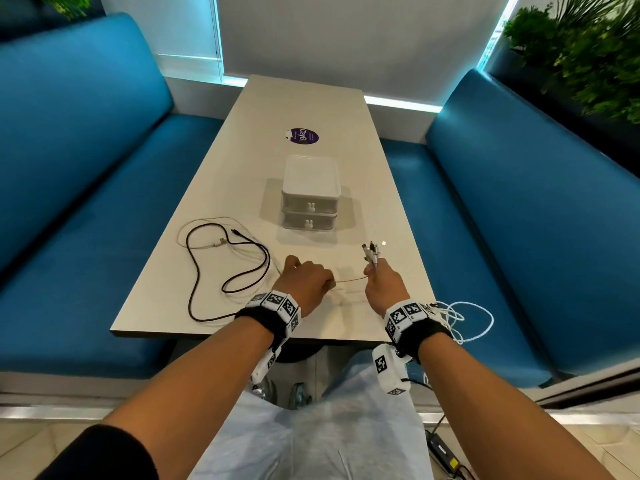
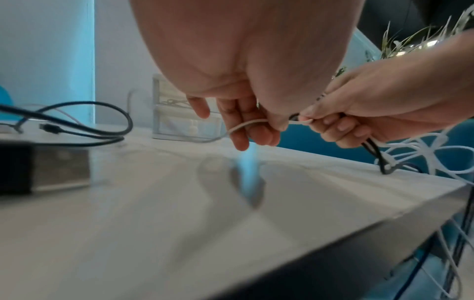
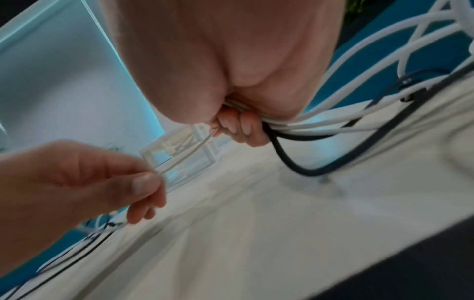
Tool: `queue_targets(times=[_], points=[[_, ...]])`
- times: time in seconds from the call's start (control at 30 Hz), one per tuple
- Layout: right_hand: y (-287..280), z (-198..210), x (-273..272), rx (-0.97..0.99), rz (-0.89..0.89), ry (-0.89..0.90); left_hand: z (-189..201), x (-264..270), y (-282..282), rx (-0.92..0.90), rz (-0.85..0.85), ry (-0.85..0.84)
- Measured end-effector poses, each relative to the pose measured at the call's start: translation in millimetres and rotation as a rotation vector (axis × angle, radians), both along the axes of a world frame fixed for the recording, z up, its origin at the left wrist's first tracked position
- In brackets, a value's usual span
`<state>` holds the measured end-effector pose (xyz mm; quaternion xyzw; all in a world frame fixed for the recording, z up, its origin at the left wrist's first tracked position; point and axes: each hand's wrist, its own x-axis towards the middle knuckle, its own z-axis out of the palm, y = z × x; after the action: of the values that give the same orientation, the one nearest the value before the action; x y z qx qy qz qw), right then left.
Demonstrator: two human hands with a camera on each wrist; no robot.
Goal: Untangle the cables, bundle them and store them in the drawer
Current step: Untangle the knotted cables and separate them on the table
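Observation:
My right hand (image 1: 380, 282) grips a bunch of white and black cables (image 3: 320, 125), their plugs (image 1: 372, 252) sticking up above the fist. Their loose loops (image 1: 464, 318) hang off the table's right edge. A thin pale cable (image 1: 349, 279) runs taut from that fist to my left hand (image 1: 304, 280), which pinches it between thumb and finger (image 3: 143, 182). A black cable (image 1: 221, 268) and a pale cable (image 1: 214, 242) lie looped on the table to the left. A small white two-drawer box (image 1: 309, 199) stands in the middle of the table, both drawers closed.
The beige table (image 1: 311, 109) is long and narrow, with blue padded benches (image 1: 86, 168) on both sides. A round purple sticker (image 1: 300, 135) lies beyond the drawer box. Green plants (image 1: 588, 57) stand at the back right. A dark device (image 1: 445, 452) lies on the floor.

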<state>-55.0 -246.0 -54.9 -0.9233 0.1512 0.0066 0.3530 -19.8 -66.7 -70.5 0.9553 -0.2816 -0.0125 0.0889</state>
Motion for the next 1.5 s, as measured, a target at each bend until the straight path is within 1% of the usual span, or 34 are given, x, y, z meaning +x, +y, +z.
queue_targets(times=[0.03,0.1,0.17,0.2,0.33,0.43,0.47,0.57,0.63,0.7,0.77,0.83,0.9,0.97,1.03,1.1,1.2,1.27,1.37,1.5], points=[[-3.2,2.1,1.2,-0.009,-0.031,0.007,1.4,3.4,5.6,0.030,0.014,0.000],[-5.6,5.6,2.0,-0.022,-0.049,0.007,2.1,7.6,14.0,0.064,0.027,0.053],[-2.3,5.2,2.5,-0.033,0.011,-0.002,0.7,6.7,14.9,0.082,0.010,0.088],[0.0,4.6,2.5,-0.009,0.049,-0.012,0.6,4.5,12.8,0.090,-0.002,0.084],[13.0,10.0,-0.5,0.310,0.140,-0.050,-2.6,-6.5,-2.0,0.159,-0.057,0.040],[21.7,13.3,-0.5,0.435,0.159,-0.035,-6.3,-9.5,-15.6,0.224,-0.085,-0.004],[23.9,13.3,-0.6,0.403,0.172,-0.015,-5.9,-10.2,-19.4,0.237,-0.091,-0.001],[25.2,12.7,-1.6,0.125,0.287,0.040,-5.2,-11.1,-25.6,0.230,-0.114,0.034],[21.3,11.9,-3.1,-0.016,0.350,0.053,-6.1,-11.3,-21.7,0.232,-0.147,-0.001],[11.7,8.0,-3.8,-0.178,0.387,0.044,-6.1,-6.1,-11.3,0.216,-0.145,-0.021],[-2.0,1.6,-7.0,-0.291,0.380,0.039,-2.2,4.6,2.7,0.197,-0.130,-0.036],[-14.8,-3.6,-9.2,-0.337,0.318,0.068,4.4,17.0,15.8,0.216,-0.137,-0.111],[-21.0,-5.6,-9.9,-0.343,0.241,0.089,9.9,24.4,24.3,0.242,-0.134,-0.188],[-20.7,-3.7,-9.2,-0.327,0.159,0.068,11.1,26.2,23.7,0.256,-0.132,-0.220],[-14.7,0.1,-8.3,-0.275,0.088,0.019,10.1,22.1,17.5,0.247,-0.122,-0.182],[-3.7,4.3,-6.5,-0.172,0.054,-0.029,6.9,16.5,8.2,0.215,-0.122,-0.142],[15.1,7.4,-3.2,-0.049,0.062,-0.078,3.0,7.9,-7.0,0.167,-0.149,-0.127],[22.4,7.1,-3.3,-0.025,0.110,-0.081,3.0,4.2,-12.9,0.142,-0.162,-0.135],[22.4,6.7,-5.3,0.008,0.193,-0.031,4.4,3.9,-12.7,0.097,-0.169,-0.157],[15.7,4.3,-5.5,0.025,0.274,0.053,5.1,6.5,-7.6,0.014,-0.168,-0.134]])
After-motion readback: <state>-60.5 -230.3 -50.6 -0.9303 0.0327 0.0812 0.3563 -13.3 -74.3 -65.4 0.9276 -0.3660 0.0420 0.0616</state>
